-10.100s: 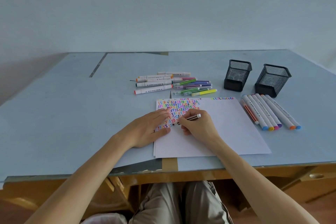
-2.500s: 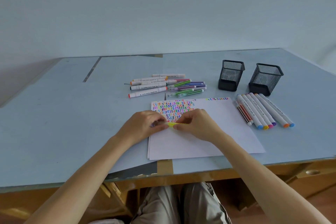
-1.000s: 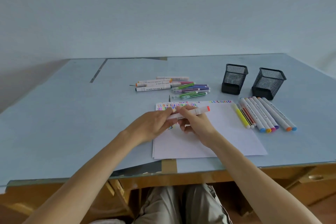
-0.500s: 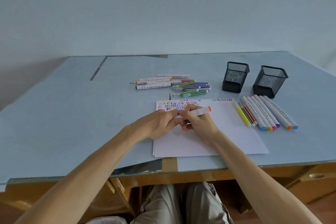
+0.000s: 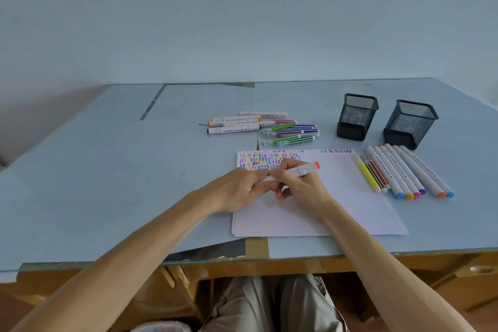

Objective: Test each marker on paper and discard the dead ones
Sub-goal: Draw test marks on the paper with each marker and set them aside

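The fat white marker with the orange-red end cap (image 5: pixel 296 170) lies across both hands just above the white sheet of paper (image 5: pixel 323 205), over the sheet's upper left part beside the block of coloured test squiggles (image 5: pixel 266 161). The right hand (image 5: pixel 299 186) has its fingers curled round the barrel, the capped end jutting out to the right. The left hand (image 5: pixel 242 188) pinches the marker's other end, probably at a second cap, though the fingers hide that end.

I judge the marker light, rigid and smooth-skinned plastic: it should slip little in a firm wrap at mid-barrel, while the cap wants a straight pull from the fingertips.

Beyond the sheet's top edge lies the untested pile: about four fat white markers (image 5: pixel 237 124) and roughly six thin striped pens (image 5: pixel 291 132), overlapped so the count is unsure. Off the sheet's right edge lies a tidy row (image 5: pixel 404 172) of six fat white markers, a yellow highlighter and two or three thin pens. Beyond that row stand two black mesh pen cups (image 5: pixel 355 116), all on the pale blue tabletop (image 5: pixel 107 183).
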